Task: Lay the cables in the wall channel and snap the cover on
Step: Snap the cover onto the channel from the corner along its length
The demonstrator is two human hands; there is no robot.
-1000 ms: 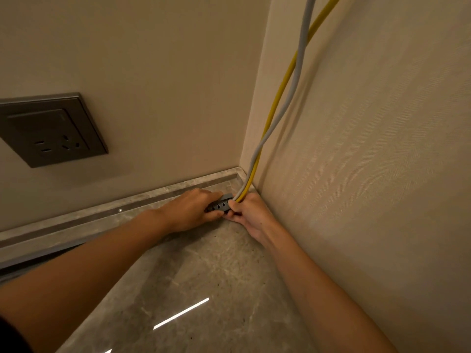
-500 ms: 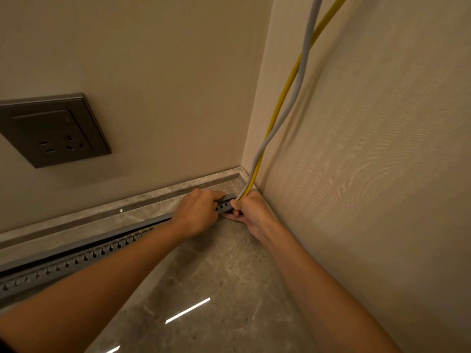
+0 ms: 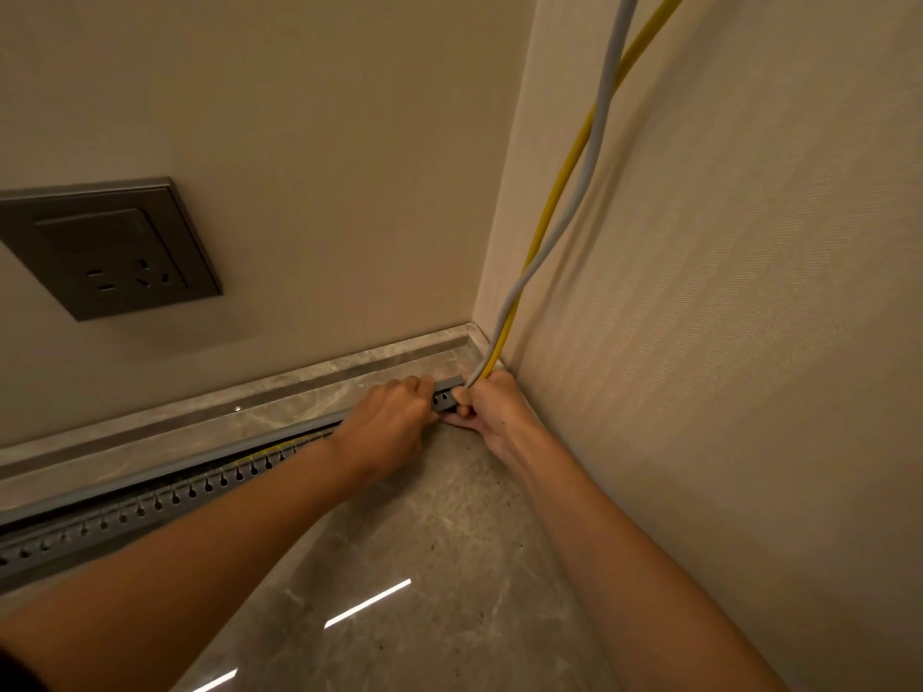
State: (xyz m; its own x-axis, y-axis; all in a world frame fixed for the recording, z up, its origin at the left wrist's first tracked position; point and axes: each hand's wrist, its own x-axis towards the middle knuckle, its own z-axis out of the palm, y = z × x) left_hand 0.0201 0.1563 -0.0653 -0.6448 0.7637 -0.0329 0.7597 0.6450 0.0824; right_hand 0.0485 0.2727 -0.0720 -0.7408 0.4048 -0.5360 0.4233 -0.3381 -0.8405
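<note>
Pinching the yellow cable point(image 3: 558, 192) and grey cable point(image 3: 613, 52) in the right grip point(image 3: 492, 412) at the corner end of the slotted channel point(image 3: 125, 511), left grip point(image 3: 387, 422) curled over its rim, probably risks that stiff bend popping them out, tbh.

Bare left hand point(image 3: 387, 424), bare right hand point(image 3: 494, 414), bare forearms point(image 3: 200, 541), dark sleeve edge point(image 3: 12, 679)

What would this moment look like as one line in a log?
step: laying cables | left hand: grips slotted channel | right hand: pinches cables at channel end, by corner | cover: none seen
</note>
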